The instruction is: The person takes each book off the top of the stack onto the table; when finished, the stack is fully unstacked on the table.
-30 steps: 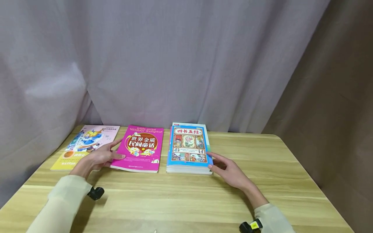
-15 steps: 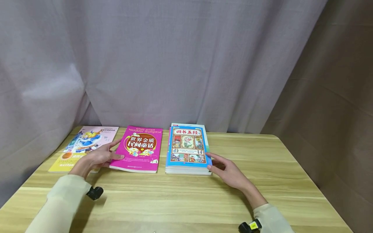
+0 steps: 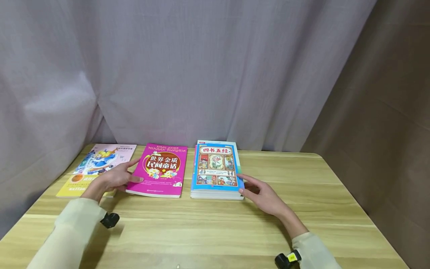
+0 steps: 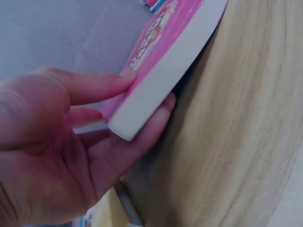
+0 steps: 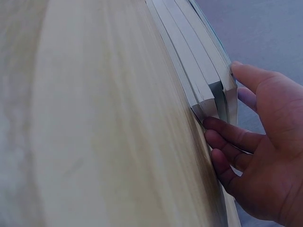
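Observation:
A pink storybook [image 3: 160,170] lies left of the middle in the head view. My left hand [image 3: 115,177] pinches its left near corner, thumb [image 4: 102,88] over the cover and fingers below. In the left wrist view that corner is raised off the table. To the right is a stack of books [image 3: 216,168], topped by a blue cover with cartoon panels. My right hand [image 3: 265,196] holds the stack's right near corner. In the right wrist view the thumb [image 5: 253,76] touches the upper book and bent fingers meet the lowest pages [image 5: 203,106].
A pink and yellow book [image 3: 100,164] lies flat at the far left, partly behind the left hand. Grey curtains [image 3: 174,71] hang behind the wooden table [image 3: 188,228]. Both wrists carry small black cameras. A wood strip separates the pink book from the stack.

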A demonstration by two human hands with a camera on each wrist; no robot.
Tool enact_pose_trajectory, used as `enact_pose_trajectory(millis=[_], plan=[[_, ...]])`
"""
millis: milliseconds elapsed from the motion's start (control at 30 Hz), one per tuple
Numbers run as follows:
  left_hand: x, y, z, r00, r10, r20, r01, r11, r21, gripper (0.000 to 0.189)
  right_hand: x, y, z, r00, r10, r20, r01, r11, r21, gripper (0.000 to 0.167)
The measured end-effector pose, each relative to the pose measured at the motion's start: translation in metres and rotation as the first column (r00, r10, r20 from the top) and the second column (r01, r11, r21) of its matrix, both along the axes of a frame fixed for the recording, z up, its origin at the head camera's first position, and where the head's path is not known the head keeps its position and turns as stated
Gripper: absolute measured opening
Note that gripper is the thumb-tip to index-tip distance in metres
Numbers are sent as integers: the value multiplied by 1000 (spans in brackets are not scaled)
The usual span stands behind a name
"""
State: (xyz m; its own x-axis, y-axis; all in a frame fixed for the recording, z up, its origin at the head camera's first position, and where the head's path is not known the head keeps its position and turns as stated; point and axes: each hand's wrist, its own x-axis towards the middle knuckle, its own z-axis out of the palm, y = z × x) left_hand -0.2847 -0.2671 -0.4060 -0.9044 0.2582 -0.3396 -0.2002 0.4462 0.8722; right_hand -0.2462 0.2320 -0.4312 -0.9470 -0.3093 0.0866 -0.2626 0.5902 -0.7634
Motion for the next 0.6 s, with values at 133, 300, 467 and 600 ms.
enact_pose_trajectory(millis=[133,300,467,600], plan=[[0,4,8,998,-25,-49,18,990,-143,91,-1,1,3,1000,2,0,-2,1000,0,56],[1,9,18,993,-47,-109,12,954,-301,89,-3,-3,8,999,-29,-13,29,999,28,57],[5,17,23,986,-66,-152,-11,889,-458,85,-5,-10,9,997,-77,-13,77,995,71,59],[8,22,26,987,-69,-147,-25,832,-554,84,-7,-15,8,994,-109,-7,109,990,88,61]])
